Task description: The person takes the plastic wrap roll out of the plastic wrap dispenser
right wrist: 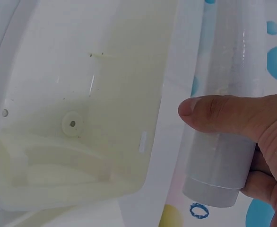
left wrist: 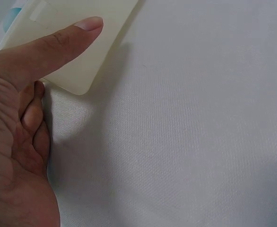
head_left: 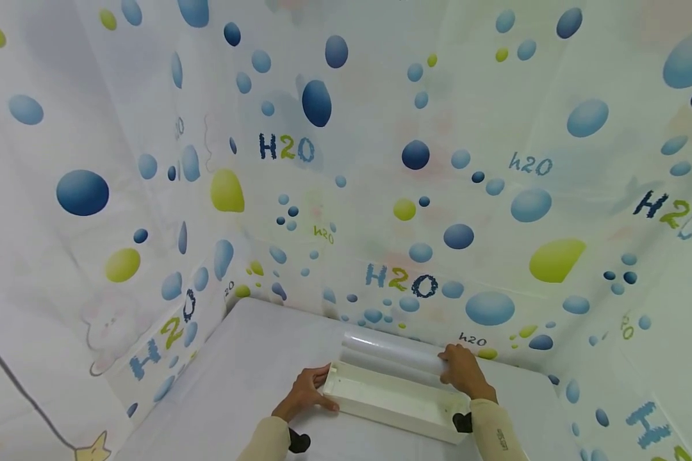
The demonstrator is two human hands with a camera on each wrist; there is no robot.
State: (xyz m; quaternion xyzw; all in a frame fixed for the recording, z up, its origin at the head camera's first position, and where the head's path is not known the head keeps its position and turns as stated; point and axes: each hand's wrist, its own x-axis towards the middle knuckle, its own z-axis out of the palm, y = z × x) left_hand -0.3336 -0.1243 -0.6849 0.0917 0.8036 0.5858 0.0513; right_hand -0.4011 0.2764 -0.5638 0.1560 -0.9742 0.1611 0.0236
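Observation:
A long cream-white plastic box with an open top (head_left: 389, 413) sits on the white surface, angled down to the right. At its left end, my left hand (head_left: 307, 392) grips the corner. The left wrist view shows my thumb (left wrist: 58, 47) lying on the box wall (left wrist: 77, 71), with the other fingers bent at its end. Behind the box lies a roll of clear plastic film (head_left: 389, 353). My right hand (head_left: 466, 371) holds this roll near its right end. In the right wrist view, the thumb crosses the roll (right wrist: 219, 158), beside the box's bare inside (right wrist: 44, 66).
White cloth covers the work surface (head_left: 265, 358). Close behind the roll rises a curtain-like wall (head_left: 369, 192) printed with blue and green drops and H2O lettering. Similar walls stand on the left and right. Small holes and a round boss show in the box floor.

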